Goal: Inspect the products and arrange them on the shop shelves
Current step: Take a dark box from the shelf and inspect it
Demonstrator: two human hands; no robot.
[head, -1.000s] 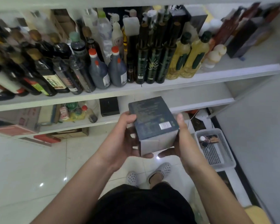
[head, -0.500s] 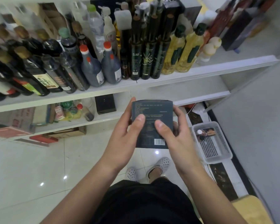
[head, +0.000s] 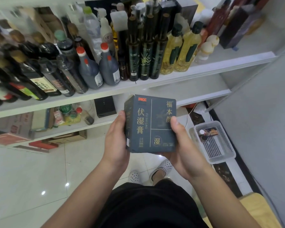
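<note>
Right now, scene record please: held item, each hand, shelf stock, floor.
held item: dark box, gold-lettered face toward camera
left hand: grips the box's left side
right hand: holds the right side, thumb on the front face
upper shelf: dark bottles, yellow oil bottles, red-capped bottles, all standing
lower shelf: small black box
floor: white basket, at right
</note>
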